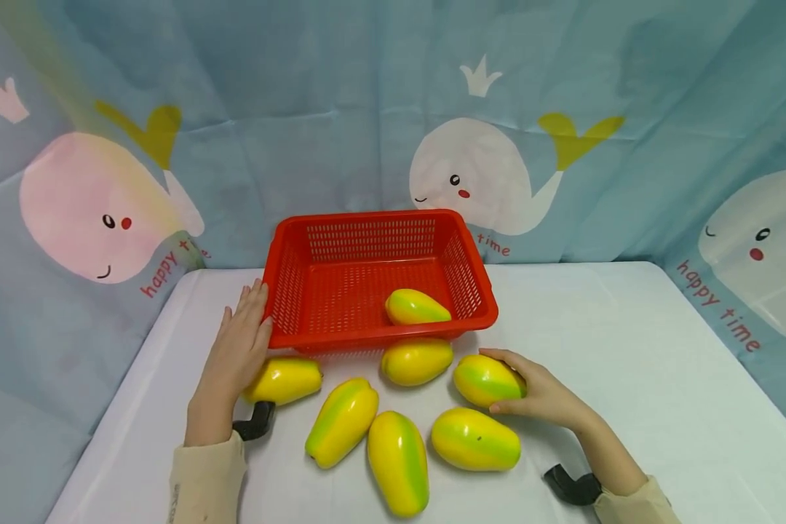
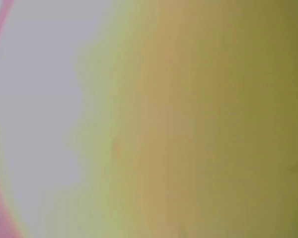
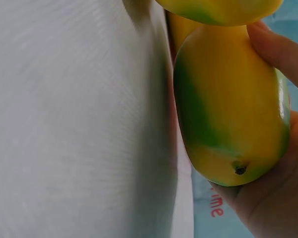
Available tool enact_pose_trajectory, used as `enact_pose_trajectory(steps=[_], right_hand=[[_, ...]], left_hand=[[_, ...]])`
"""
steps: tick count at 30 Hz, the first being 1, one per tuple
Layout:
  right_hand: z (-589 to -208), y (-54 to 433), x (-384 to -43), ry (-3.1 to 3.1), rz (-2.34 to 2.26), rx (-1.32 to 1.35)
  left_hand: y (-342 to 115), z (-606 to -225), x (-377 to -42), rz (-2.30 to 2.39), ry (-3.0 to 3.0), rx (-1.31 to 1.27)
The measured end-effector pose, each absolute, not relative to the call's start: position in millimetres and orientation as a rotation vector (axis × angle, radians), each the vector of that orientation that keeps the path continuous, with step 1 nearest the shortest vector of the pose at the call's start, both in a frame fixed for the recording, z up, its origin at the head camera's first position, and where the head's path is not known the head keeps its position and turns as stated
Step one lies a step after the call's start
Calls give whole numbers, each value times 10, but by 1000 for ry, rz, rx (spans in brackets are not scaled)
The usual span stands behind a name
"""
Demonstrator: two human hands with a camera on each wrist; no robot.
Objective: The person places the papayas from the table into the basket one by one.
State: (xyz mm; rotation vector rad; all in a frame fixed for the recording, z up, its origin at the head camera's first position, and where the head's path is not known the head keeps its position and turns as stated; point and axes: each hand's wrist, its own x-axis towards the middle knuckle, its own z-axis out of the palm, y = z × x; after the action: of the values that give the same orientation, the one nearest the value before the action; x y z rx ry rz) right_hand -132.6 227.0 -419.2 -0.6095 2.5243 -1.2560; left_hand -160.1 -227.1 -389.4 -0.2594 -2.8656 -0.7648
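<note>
Nearest fruit point(image 1: 398, 463) runs front to back; right hand point(image 1: 542, 391) grips another fruit point(image 1: 486, 380) crosswise; left hand point(image 1: 239, 349), straight-fingered, seemingly touches basket point(image 1: 340, 338).

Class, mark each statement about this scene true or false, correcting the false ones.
1. The red plastic mesh basket holds one oval yellow-green fruit. True.
2. The bare left hand reaches inside the basket. False: the left hand is outside, along the basket's left side.
3. The bare right hand grips another oval fruit. True.
4. Only two fruits are outside the basket. False: six are, counting the gripped one.
5. A light-blue fabric backdrop hangs behind the basket. True.
</note>
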Motion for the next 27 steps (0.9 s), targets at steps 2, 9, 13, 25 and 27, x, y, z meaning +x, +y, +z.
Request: enact_pose_trajectory(steps=[2,9,13,25,27], right_hand=[[-4200,2275,-1335,2522,-1263,-589],[-4235,2277,-1330,2515,-1260,-553],[-4216,2260,-1336,2522,-1282,-559],[-4157,2212,-1308,2545,-1295,-546],[-4134,2202,-1299,2554,-1295,-548]], left_hand=[[-2284,-3870,-1638,-794,-2867,-273],[-2305,-3884,-1668,-875,-2855,-276],[-2300,-3932,-1679,-882,-2817,-277],[-2278,-3943,-1658,-904,-2780,-261],[-2273,-3939,-1654,-908,-2791,-247]])
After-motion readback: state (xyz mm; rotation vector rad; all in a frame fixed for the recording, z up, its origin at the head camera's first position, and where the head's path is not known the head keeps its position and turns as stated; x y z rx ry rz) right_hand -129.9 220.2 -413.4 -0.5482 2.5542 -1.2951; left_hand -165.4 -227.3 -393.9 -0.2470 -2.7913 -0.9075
